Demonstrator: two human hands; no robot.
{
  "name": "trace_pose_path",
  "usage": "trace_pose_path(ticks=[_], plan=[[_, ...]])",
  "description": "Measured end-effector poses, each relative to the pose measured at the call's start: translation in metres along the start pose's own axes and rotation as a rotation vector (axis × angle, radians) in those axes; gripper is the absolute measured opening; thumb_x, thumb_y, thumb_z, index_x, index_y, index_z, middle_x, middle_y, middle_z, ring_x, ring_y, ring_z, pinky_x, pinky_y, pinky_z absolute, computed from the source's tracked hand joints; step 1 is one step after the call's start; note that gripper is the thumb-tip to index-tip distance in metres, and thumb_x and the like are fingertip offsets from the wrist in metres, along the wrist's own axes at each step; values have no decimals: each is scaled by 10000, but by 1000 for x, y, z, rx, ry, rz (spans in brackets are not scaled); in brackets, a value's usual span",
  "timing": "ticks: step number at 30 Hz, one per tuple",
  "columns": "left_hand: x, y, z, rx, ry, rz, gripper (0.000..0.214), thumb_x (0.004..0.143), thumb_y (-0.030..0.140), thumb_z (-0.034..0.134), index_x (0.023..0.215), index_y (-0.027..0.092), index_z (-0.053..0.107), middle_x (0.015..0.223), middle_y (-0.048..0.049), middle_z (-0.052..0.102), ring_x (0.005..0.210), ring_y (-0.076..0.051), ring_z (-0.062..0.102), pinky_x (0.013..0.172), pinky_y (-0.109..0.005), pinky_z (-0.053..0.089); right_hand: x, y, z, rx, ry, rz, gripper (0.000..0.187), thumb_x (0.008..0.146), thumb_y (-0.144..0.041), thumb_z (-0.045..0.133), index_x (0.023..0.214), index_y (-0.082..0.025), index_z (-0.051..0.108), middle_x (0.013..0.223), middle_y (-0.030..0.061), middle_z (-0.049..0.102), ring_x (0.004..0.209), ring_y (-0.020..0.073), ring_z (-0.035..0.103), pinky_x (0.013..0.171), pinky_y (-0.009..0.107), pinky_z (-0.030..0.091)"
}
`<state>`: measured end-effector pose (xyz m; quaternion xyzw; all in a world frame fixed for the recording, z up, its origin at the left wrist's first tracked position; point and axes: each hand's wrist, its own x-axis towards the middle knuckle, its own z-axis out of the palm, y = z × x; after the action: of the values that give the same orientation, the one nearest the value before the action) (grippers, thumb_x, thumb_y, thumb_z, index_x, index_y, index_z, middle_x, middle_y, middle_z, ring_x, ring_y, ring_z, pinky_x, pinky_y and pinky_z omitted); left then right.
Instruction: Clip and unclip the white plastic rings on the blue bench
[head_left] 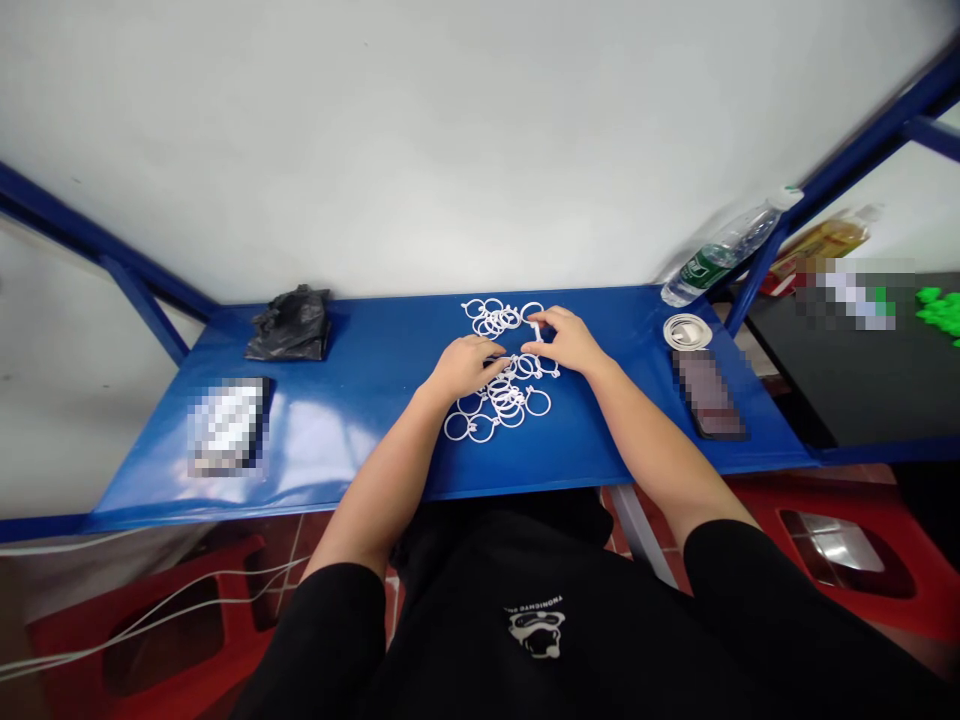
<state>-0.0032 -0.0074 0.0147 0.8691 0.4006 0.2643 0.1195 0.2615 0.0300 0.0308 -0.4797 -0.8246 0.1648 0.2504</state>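
Plastic rings (pixel 501 400) under left hand (pixel 466 366), right grip (pixel 568 340) seemingly pinching one, blue shelf (pixel 360 440) roomy sideways.

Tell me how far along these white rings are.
Nothing looks finished: the white plastic rings lie in one loose, overlapping heap on the blue table. In hand: the right hand's fingers touch a ring at the heap's top; the left hand rests on its middle. Left: nearly every ring.
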Motion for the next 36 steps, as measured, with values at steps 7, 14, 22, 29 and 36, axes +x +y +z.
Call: trace_pose_path(ticks=[7,14,22,29,36], plan=[[0,-1,1,7,8,8,299,1051,436,597,1088,221,801,1046,-74,814,983,-243,747,918,-423,583,-1,2,-1,64,6,15,631,839,-460,842,1398,-206,696,1144,97,721,1049,286,692,997,443,560],[0,-2,1,-2,1,17,305,1049,430,588,1091,222,807,1033,-79,813,973,-240,748,932,-436,589,0,8,8,82,-29,33,591,925,-270,662,1514,-231,621,1224,87,772,1077,264,734,1037,450,563],[-1,-1,1,15,14,12,293,1051,425,590,1083,229,805,1042,-68,818,974,-242,747,928,-433,591,1,14,8,-70,-9,24,575,947,-212,595,1522,-223,617,1279,103,746,1134,292,698,1040,442,553],[-1,-2,1,44,-1,10,293,1046,420,603,1088,215,809,1047,-81,819,961,-254,745,904,-441,597,3,15,8,-81,-32,13,535,918,-278,721,1449,-235,675,1345,104,746,1230,313,689,1117,500,520],[-2,-5,3,35,-5,24,274,1040,411,617,1086,220,809,1057,-76,823,957,-252,746,910,-435,588,-1,11,9,29,-23,53,553,939,-217,678,1490,-238,636,1350,83,763,1239,261,730,1112,433,554]])
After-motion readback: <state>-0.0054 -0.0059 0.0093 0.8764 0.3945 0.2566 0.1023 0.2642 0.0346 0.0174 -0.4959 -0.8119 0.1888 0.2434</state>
